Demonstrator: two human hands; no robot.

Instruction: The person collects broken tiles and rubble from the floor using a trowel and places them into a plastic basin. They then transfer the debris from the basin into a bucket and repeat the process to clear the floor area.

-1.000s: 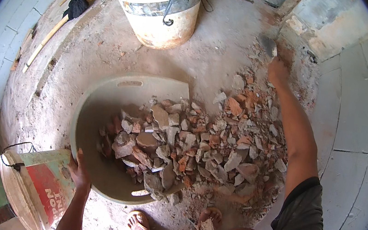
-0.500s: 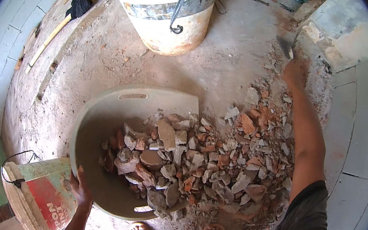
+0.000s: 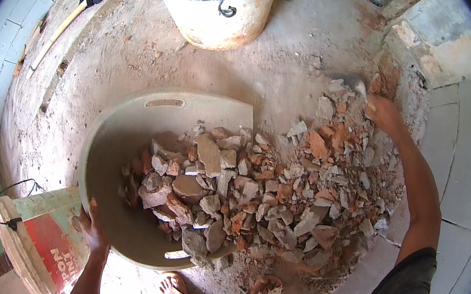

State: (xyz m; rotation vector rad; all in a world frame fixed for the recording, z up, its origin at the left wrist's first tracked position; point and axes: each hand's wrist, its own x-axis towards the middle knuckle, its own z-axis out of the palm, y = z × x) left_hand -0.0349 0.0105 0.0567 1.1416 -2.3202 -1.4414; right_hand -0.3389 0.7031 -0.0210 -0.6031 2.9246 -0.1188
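My left hand (image 3: 93,232) grips the near-left rim of a grey plastic tub (image 3: 112,131), which lies on its side with its cut-away mouth facing right. Broken concrete and brick rubble (image 3: 215,189) fills much of the tub and spills out of the mouth into a heap (image 3: 323,200) on the floor. At the far end of that heap, my right hand (image 3: 385,114) is closed on the handle of a trowel (image 3: 345,80). Its blurred grey blade points left, down at the small debris. The handle is mostly hidden in my fist.
A large stained white bucket (image 3: 217,11) stands beyond the tub. To the left lie a tipped bucket with a red patch (image 3: 50,241) and a wooden pole with black cloth (image 3: 67,26). Grey block walls (image 3: 466,159) flank the floor. My sandalled feet (image 3: 175,291) are near the tub.
My right hand has brought the trowel a little nearer, and its blade has swung left over the far rubble. My left hand stays on the tub rim. The view has shifted slightly.
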